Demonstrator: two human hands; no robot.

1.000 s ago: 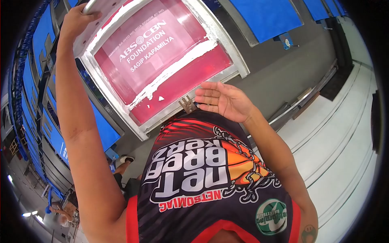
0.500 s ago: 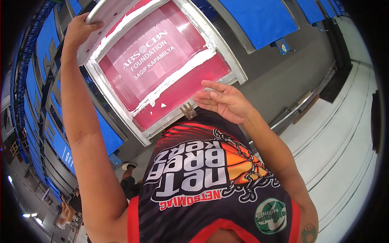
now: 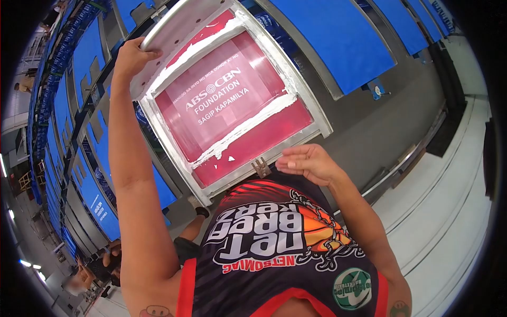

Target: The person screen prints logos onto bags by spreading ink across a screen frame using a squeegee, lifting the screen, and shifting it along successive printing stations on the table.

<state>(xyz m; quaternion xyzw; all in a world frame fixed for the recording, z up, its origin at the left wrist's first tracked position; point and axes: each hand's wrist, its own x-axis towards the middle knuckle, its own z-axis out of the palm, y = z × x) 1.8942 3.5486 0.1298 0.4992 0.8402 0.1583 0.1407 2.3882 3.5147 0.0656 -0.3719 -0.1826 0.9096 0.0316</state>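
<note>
In front of my body is a red panel (image 3: 245, 142) with white printed lettering, set in a pale metal frame (image 3: 323, 122). Ragged white material runs in strips across the red face. A curved pale board (image 3: 182, 33) with small holes rises at its far end. My left hand (image 3: 133, 59) has its fingers wrapped round the rim of that board, arm stretched out. My right hand (image 3: 310, 165) hovers beside the frame's near edge, fingers extended close together, holding nothing. Just left of its fingertips, a small metal bracket (image 3: 261, 167) is fixed on the frame.
Large blue panels (image 3: 338, 45) stand in rows on the left and at the top, over a grey floor (image 3: 385, 132). Long white ridged surfaces (image 3: 428, 216) run along the right. Another person (image 3: 79, 280) is at the lower left, and someone's leg (image 3: 193, 228) shows beside my left arm.
The view has shifted, so the frame and my left hand appear further right and lower. My right hand has drawn back from over the frame's edge, its fingers closer together. My left grip stays.
</note>
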